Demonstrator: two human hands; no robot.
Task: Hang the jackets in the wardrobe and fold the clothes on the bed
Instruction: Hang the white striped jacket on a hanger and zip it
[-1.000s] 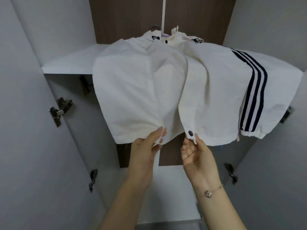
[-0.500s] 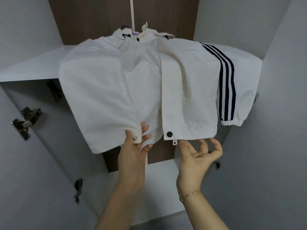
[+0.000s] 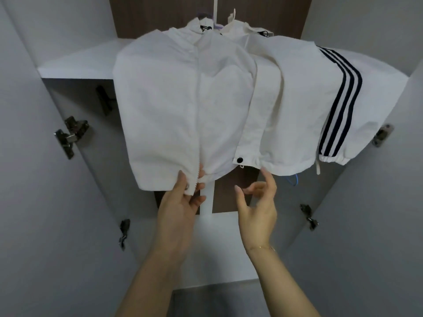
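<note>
Nearest, two bare forearms reach up from the bottom edge. The left hand pinches the bottom corner of the white jacket at its zipper edge, thumb on the front of the cloth and fingers curled behind it, just beside a small metal snap. The right hand is beside it, palm turned toward the left hand, fingers spread and loosely bent, holding nothing; its uppermost fingertip reaches the hem of the jacket's other front panel, though whether it touches I cannot tell. A thin bracelet circles that wrist.

Above the hands, the jacket hangs inside the wardrobe with its front open, the two panels overlapping. A black snap sits at the hem of the right-hand panel, and a sleeve with three dark stripes spreads toward the right-hand door. Something thin and blue shows just below the hem.

Farther back, metal hinges are fixed on the open doors at both sides. A white shelf crosses behind the jacket on the left, and a brown back panel rises behind the collar.
</note>
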